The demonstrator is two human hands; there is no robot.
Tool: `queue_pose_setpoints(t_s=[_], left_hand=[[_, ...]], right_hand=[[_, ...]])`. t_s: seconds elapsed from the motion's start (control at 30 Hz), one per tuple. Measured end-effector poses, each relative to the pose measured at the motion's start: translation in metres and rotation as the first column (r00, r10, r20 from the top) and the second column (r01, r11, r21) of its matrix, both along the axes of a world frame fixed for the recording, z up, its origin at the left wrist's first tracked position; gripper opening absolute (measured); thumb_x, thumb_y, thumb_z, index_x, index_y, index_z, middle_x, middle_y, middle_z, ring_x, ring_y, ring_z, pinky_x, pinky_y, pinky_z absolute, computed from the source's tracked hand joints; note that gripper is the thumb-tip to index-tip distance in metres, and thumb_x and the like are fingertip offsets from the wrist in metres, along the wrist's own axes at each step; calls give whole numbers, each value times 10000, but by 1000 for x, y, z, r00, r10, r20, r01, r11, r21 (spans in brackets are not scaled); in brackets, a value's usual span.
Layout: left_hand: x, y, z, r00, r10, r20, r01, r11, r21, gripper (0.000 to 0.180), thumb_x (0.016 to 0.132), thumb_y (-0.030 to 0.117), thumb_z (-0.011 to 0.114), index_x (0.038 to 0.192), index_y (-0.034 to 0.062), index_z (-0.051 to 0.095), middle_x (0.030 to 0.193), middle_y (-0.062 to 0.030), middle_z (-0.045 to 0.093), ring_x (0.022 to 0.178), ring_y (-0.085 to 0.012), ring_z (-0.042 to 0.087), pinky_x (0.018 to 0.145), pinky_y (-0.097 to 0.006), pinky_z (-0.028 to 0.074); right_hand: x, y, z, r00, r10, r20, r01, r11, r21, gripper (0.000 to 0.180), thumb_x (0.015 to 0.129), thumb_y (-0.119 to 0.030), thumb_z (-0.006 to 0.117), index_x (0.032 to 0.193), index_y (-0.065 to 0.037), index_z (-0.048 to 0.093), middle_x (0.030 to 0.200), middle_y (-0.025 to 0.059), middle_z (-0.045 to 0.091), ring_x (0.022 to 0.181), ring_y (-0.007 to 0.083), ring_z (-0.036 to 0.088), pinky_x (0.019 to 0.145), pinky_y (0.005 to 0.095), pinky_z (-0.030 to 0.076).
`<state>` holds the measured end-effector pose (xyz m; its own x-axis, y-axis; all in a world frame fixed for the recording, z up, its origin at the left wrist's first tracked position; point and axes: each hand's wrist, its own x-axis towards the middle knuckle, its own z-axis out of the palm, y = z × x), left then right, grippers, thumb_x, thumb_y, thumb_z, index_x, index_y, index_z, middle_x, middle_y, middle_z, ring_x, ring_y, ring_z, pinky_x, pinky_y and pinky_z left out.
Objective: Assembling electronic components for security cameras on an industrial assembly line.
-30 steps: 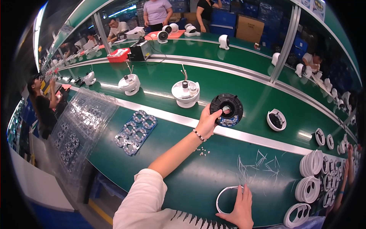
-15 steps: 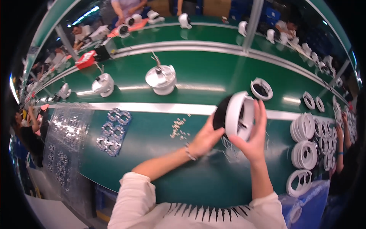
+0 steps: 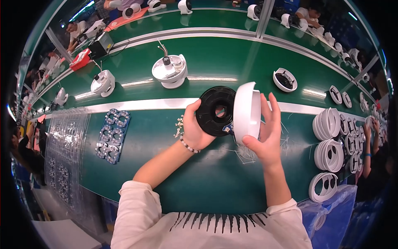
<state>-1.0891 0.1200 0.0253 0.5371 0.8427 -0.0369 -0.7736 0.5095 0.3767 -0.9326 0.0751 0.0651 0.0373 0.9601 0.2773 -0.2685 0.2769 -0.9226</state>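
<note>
My left hand (image 3: pixel 194 129) grips a black round disc part (image 3: pixel 214 111) with a hole in its middle, held upright above the green bench (image 3: pixel 199 178). My right hand (image 3: pixel 265 135) holds a white round cover ring (image 3: pixel 246 112) on edge, right beside the black part and touching it. Both pieces are lifted off the bench, in the middle of the view. A small blue piece shows at the lower edge between the two parts.
Stacks of white rings (image 3: pixel 329 139) stand at the right. A cluster of small screws (image 3: pixel 179 125) and thin wire offcuts (image 3: pixel 244 153) lie under my hands. A tray of round LED boards (image 3: pixel 112 135) lies left. White dome units (image 3: pixel 170 71) sit on the conveyor belt. Other people work around.
A second ago my left hand reached out to the black part on the belt and my right hand picked a white ring off the bench. Both parts are now raised and brought together.
</note>
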Motion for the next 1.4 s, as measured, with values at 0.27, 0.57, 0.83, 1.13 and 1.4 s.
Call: queue_pose_setpoints(t_s=[0.27, 0.57, 0.83, 1.13, 1.4], left_hand=[[-13, 7, -17, 913, -406, -39, 371, 787, 493, 714, 725, 193, 444, 1365, 118, 137, 1381, -69, 243, 1255, -241, 265, 1032, -400, 183], [0, 13, -12, 992, -125, -34, 126, 992, 14, 480, 873, 387, 297, 1173, 45, 449, 1127, -136, 513, 1011, -250, 514, 895, -411, 414], [-3, 2, -5, 985, -165, 59, 157, 980, 125, 783, 804, 658, 175, 1249, 41, 361, 1230, -136, 426, 1102, -250, 453, 933, -402, 386], [-7, 1, -13, 988, -117, -101, 135, 971, 199, 811, 774, 668, 313, 1273, 29, 314, 1233, -151, 419, 1110, -259, 447, 935, -398, 384], [2, 3, -9, 992, 43, -119, -21, 984, 176, 570, 715, 320, 495, 1189, 9, 426, 1149, -155, 500, 1029, -255, 510, 918, -383, 399]], right_hand=[[-1, -2, -14, 947, -118, 297, 82, 988, 129, 1165, 510, -228, 822, 1326, 26, 30, 1355, 251, 126, 1261, 309, 208, 1011, 374, 228], [-10, -1, -9, 767, -187, 613, 60, 973, 222, 1224, 446, -301, 845, 1333, 7, 61, 1342, 243, 202, 1209, 309, 316, 973, 379, 316], [-26, -2, -10, 518, -418, 746, 41, 883, 467, 1158, 415, -323, 830, 1286, 70, 175, 1281, 247, 278, 1140, 406, 314, 918, 447, 327], [-13, 7, 1, 477, -238, 846, -111, 938, 327, 1173, 384, -350, 832, 1299, 29, 203, 1239, 178, 370, 1137, 336, 349, 919, 415, 346], [-26, 8, -37, 511, -504, 697, 125, 845, 519, 1123, 475, -384, 780, 1306, 36, 152, 1319, 245, 217, 1195, 380, 249, 984, 434, 237]])
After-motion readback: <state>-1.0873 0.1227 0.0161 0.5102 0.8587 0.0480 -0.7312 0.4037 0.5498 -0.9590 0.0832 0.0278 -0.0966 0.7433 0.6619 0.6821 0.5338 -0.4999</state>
